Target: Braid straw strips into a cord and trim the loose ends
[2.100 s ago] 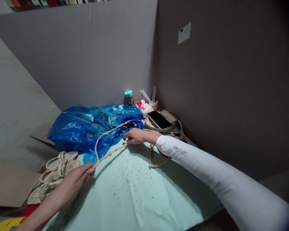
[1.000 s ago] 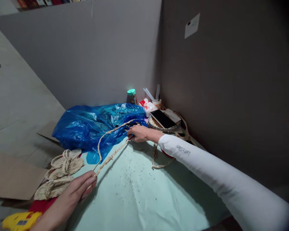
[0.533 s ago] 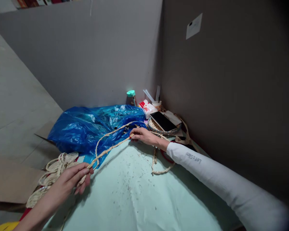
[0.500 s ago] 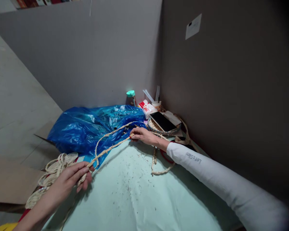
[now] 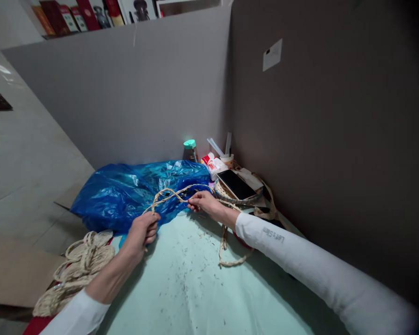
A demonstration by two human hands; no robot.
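Note:
A pale straw-coloured braided cord [image 5: 171, 191] runs between my two hands, looping and crossing itself in front of a blue plastic bag [image 5: 108, 195]. My left hand [image 5: 144, 232] is closed in a fist around the cord, left of the bag's front edge. Between thumb and fingers, my right hand [image 5: 204, 204] pinches the cord beside the bag's opening. More cord passes behind the right wrist, and a loop of it [image 5: 232, 264] lies on the pale green table cover [image 5: 181, 298] under the right forearm. The cord's far strand goes toward the basket.
Bundled cord coils [image 5: 87, 256] lie at the left edge. A phone [image 5: 236, 184] rests on a shallow woven basket [image 5: 226, 194] at the back right, near a tissue pack [image 5: 214, 166], a cup with strips [image 5: 226, 160] and a green-lidded jar [image 5: 189, 151]. Grey partitions [image 5: 143, 93] stand behind.
My left hand has moved up and to the right, nearer my right hand, and closed into a fist. The cord between them has gone from taut to slack loops. The view has tilted up slightly.

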